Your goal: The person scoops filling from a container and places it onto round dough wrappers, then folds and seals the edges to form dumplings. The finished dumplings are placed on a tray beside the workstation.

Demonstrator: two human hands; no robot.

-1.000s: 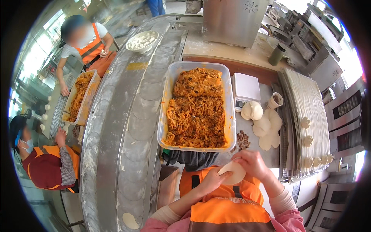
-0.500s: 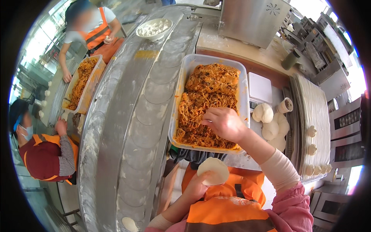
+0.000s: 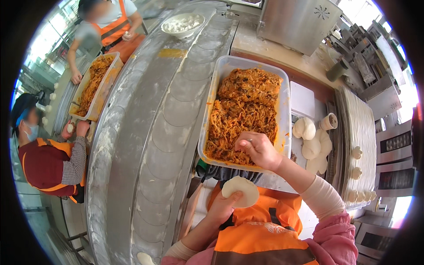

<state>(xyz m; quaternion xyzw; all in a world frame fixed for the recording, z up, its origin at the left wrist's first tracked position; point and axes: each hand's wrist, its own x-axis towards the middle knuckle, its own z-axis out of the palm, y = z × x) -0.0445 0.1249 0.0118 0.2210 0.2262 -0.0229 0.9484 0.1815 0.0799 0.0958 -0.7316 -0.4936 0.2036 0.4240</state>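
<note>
My left hand (image 3: 223, 206) holds a round, flat dough wrapper (image 3: 240, 192) in front of my apron, with the thumb on its face. Over the near end of a clear plastic tub (image 3: 286, 101), my right hand (image 3: 260, 151) is closed with bent fingers around a thin metal utensil. Only a small grey end of this utensil (image 3: 250, 140) shows; its lower part is hidden. Orange-red shredded filling (image 3: 243, 117) fills much of the tub, heaped higher at the far end.
A steel conveyor (image 3: 154, 145) dusted with flour runs along my left, with a white bowl (image 3: 182, 25) at its far end. Dough pieces (image 3: 311, 148) and a white scale (image 3: 303, 100) lie right of the tub. Formed buns (image 3: 356, 173) sit on stacked trays. Two co-workers stand across the conveyor.
My right hand has shifted toward the tub's near edge and turned, showing the utensil's end. The wrapper stays in my left hand. The nearer co-worker's hands have moved.
</note>
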